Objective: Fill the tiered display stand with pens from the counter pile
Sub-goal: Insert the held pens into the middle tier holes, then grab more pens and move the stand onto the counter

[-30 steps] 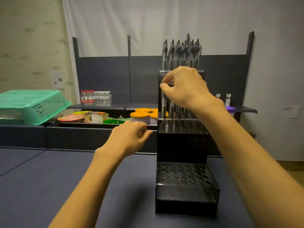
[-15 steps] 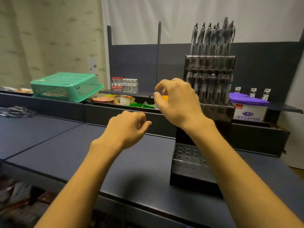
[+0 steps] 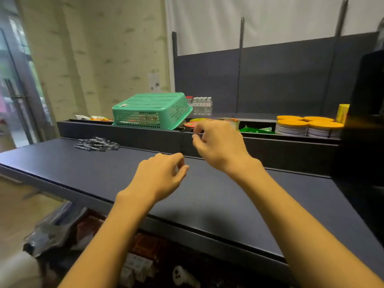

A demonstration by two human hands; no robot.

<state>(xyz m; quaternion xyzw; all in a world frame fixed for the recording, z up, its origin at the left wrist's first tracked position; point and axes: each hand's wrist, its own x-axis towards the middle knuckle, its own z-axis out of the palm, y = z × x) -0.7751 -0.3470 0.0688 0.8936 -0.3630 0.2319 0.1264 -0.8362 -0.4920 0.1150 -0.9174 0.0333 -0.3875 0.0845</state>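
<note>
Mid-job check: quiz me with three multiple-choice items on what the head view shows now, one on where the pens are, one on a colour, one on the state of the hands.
1. Where does the pen pile lie?
A. on the counter's far left
B. inside the basket
C. in the right hand

2. What colour is the overturned basket?
A. orange
B. green
C. purple

3. What do the left hand and right hand hold?
A. one pen each
B. a jar
C. nothing

Answers:
1 A, the pens lie loose on the counter beside the basket.
2 B, its mesh sides are green.
3 C, both hover loosely curled, with nothing between the fingers.
</note>
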